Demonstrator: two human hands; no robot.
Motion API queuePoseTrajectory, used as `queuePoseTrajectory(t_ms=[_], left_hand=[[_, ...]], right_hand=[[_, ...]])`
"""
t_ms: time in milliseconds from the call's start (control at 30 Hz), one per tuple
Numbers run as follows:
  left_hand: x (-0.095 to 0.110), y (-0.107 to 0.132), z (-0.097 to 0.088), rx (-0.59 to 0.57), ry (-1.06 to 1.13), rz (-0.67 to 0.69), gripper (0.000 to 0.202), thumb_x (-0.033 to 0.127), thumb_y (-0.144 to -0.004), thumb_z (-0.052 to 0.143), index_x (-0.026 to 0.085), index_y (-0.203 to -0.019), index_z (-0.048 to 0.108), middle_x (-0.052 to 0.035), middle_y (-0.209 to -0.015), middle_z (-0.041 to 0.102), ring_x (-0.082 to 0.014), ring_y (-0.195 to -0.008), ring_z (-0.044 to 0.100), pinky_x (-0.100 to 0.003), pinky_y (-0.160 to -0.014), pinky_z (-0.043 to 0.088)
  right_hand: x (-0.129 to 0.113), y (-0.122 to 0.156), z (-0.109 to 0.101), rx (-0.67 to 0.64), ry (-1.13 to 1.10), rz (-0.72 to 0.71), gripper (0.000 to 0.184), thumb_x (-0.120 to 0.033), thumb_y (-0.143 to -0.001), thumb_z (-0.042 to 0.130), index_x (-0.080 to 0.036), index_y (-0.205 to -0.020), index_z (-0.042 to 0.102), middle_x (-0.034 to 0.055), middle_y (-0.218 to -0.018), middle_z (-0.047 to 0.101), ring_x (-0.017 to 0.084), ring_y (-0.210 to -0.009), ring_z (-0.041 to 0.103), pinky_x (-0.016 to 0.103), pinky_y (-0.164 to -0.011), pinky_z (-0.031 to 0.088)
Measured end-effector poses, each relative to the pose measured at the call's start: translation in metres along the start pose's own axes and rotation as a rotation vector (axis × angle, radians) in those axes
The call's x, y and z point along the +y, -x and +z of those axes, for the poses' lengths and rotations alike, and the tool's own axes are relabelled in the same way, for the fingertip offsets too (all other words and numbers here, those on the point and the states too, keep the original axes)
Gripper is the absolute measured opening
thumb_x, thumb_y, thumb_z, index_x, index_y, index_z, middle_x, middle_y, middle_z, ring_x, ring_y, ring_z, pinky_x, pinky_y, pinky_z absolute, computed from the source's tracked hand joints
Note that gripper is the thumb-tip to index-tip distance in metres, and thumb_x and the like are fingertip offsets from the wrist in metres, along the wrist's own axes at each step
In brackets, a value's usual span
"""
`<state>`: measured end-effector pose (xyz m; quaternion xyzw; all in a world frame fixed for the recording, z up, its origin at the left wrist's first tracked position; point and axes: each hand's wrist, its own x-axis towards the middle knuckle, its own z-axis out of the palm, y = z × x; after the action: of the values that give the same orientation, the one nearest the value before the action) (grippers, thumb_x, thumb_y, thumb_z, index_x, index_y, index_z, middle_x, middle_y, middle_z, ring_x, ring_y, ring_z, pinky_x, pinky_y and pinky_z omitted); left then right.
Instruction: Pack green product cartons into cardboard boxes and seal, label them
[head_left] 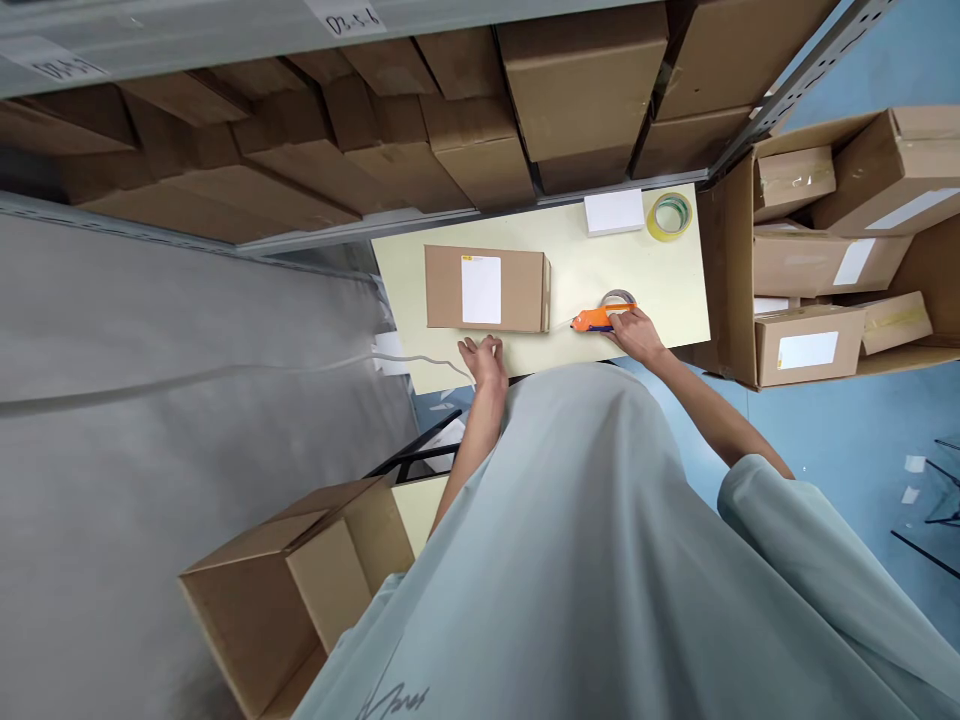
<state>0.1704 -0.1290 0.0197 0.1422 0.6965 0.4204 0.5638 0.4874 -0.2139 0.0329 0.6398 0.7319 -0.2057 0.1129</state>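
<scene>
A closed brown cardboard box [520, 290] with a white label [481, 290] on top lies on the pale yellow table [592, 265]. Just in front of its near edge is my left hand [486, 362], fingers loosely bent and apart, with nothing visible in them. I cannot tell whether the fingertips touch the box. To the right of the box, my right hand [637, 335] is closed round an orange tape dispenser [589, 320]. Its tape roll [619, 297] shows behind the handle, and its front end points left at the box.
At the table's back lie a white stack [613, 212] and a yellow-green tape roll [670, 216]. A large carton [731, 270] on the right holds several labelled boxes. Shelving full of boxes [585, 80] borders the back. An open carton [247, 620] stands lower left, and a cable [300, 370] crosses from the left.
</scene>
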Motion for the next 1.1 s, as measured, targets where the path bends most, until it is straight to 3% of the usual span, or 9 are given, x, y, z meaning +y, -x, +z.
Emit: queuePoseTrajectory(t_ms=[100, 267, 367, 500, 633, 700, 800, 900, 1100], left_hand=[[0.006, -0.002, -0.006, -0.008, 0.048, -0.107, 0.049, 0.023, -0.081, 0.072, 0.028, -0.128, 0.059, -0.0112, -0.143, 0.062, -0.0174, -0.122, 0.074, -0.034, -0.113, 0.061], [0.006, 0.007, 0.009, -0.275, 0.117, -0.346, 0.026, 0.029, -0.077, 0.078, 0.023, -0.095, 0.06, -0.0067, -0.1, 0.065, -0.0207, -0.101, 0.076, -0.039, -0.109, 0.064], [0.008, 0.007, 0.027, -0.281, 0.149, -0.37, 0.021, 0.025, -0.081, 0.078, 0.022, -0.093, 0.061, -0.0054, -0.094, 0.066, -0.0175, -0.095, 0.073, -0.034, -0.107, 0.064], [0.016, -0.004, 0.041, -0.184, 0.137, -0.354, 0.017, 0.034, -0.094, 0.074, 0.022, -0.1, 0.063, -0.0085, -0.1, 0.07, -0.0194, -0.104, 0.074, -0.032, -0.103, 0.065], [0.024, -0.016, 0.031, -0.045, -0.022, -0.189, 0.031, 0.046, -0.098, 0.07, 0.024, -0.118, 0.064, -0.0128, -0.129, 0.071, -0.0231, -0.13, 0.072, -0.035, -0.111, 0.062], [0.03, -0.019, 0.022, 0.077, -0.189, -0.002, 0.05, 0.054, -0.098, 0.07, 0.025, -0.136, 0.06, -0.0153, -0.156, 0.061, -0.0276, -0.157, 0.055, -0.041, -0.127, 0.052], [0.044, -0.02, 0.024, 0.188, -0.467, 0.367, 0.086, 0.063, -0.095, 0.073, 0.02, -0.162, 0.043, -0.0214, -0.183, 0.03, -0.0322, -0.18, 0.005, -0.053, -0.144, 0.022], [0.061, -0.019, 0.055, 0.192, -0.744, 0.546, 0.112, 0.068, -0.093, 0.078, 0.016, -0.176, 0.023, -0.0265, -0.189, 0.008, -0.0389, -0.178, -0.014, -0.068, -0.142, 0.011], [0.071, -0.023, 0.146, 0.189, -1.188, 0.336, 0.107, 0.082, -0.1, 0.055, 0.022, -0.181, 0.021, -0.0228, -0.192, 0.0, -0.0477, -0.177, -0.006, -0.079, -0.137, 0.009]], right_hand=[[-0.002, 0.003, 0.0, -0.017, -0.01, 0.033, 0.052, -0.044, -0.119, 0.043, 0.0, -0.134, 0.067, 0.0258, -0.112, 0.081, 0.036, -0.103, 0.071, 0.046, -0.103, 0.042], [-0.005, 0.006, 0.003, -0.032, -0.029, 0.054, 0.051, -0.044, -0.119, 0.045, -0.001, -0.135, 0.067, 0.0254, -0.114, 0.081, 0.036, -0.106, 0.072, 0.044, -0.106, 0.039], [-0.006, 0.007, 0.006, -0.023, -0.025, 0.047, 0.049, -0.042, -0.118, 0.046, 0.0, -0.136, 0.066, 0.0257, -0.113, 0.081, 0.035, -0.106, 0.072, 0.044, -0.106, 0.039], [-0.004, 0.009, 0.011, 0.013, -0.01, 0.036, 0.051, -0.043, -0.118, 0.046, 0.001, -0.135, 0.065, 0.0265, -0.111, 0.081, 0.036, -0.103, 0.072, 0.045, -0.104, 0.041], [-0.004, 0.008, 0.015, 0.036, -0.019, 0.032, 0.05, -0.044, -0.119, 0.044, -0.002, -0.131, 0.068, 0.0257, -0.111, 0.082, 0.035, -0.103, 0.073, 0.045, -0.104, 0.043], [-0.004, 0.007, 0.016, 0.045, -0.033, 0.027, 0.048, -0.043, -0.119, 0.046, -0.003, -0.13, 0.069, 0.0257, -0.112, 0.082, 0.035, -0.104, 0.073, 0.046, -0.105, 0.043], [-0.003, 0.005, 0.018, 0.055, -0.035, 0.015, 0.047, -0.042, -0.118, 0.049, -0.002, -0.133, 0.068, 0.0267, -0.117, 0.082, 0.036, -0.106, 0.073, 0.047, -0.109, 0.043], [-0.002, 0.002, 0.021, 0.07, -0.02, 0.007, 0.047, -0.041, -0.118, 0.048, -0.001, -0.133, 0.068, 0.0269, -0.117, 0.082, 0.035, -0.107, 0.074, 0.046, -0.11, 0.042], [-0.002, -0.001, 0.024, 0.107, 0.019, 0.005, 0.048, -0.045, -0.12, 0.043, -0.005, -0.123, 0.068, 0.0214, -0.101, 0.081, 0.033, -0.096, 0.072, 0.044, -0.101, 0.045]])
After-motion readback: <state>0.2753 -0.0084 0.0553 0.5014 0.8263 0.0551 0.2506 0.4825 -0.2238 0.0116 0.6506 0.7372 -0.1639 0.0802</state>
